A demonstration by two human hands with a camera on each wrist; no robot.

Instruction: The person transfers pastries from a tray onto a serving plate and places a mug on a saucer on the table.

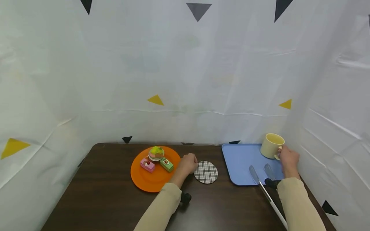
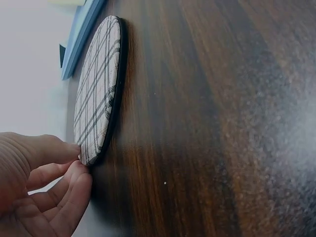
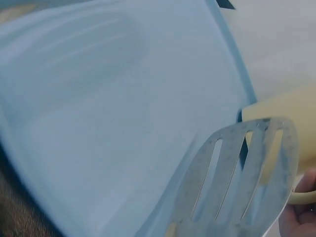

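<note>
My left hand [image 1: 188,163] pinches the near edge of a round plaid coaster [image 2: 98,94] between thumb and fingers. That coaster lies on the dark table, its black underside showing in the left wrist view. At the far right, my right hand [image 1: 290,159] grips the handle of a pale yellow mug [image 1: 269,148], which stands upright at the right end of a blue tray [image 1: 237,160]. Whether the mug's base touches the tray is unclear. A slotted spatula [image 3: 232,182] crosses in front of the mug in the right wrist view; its long handle runs toward the table's near edge.
An orange plate [image 1: 140,181] left of my left hand bears a pink cake [image 1: 147,165], a green cake [image 1: 166,164] and a round topped cake [image 1: 156,153]. A second grey blade-like shape [image 1: 269,171] shows on the tray. White sheeting [image 1: 185,80] surrounds the table.
</note>
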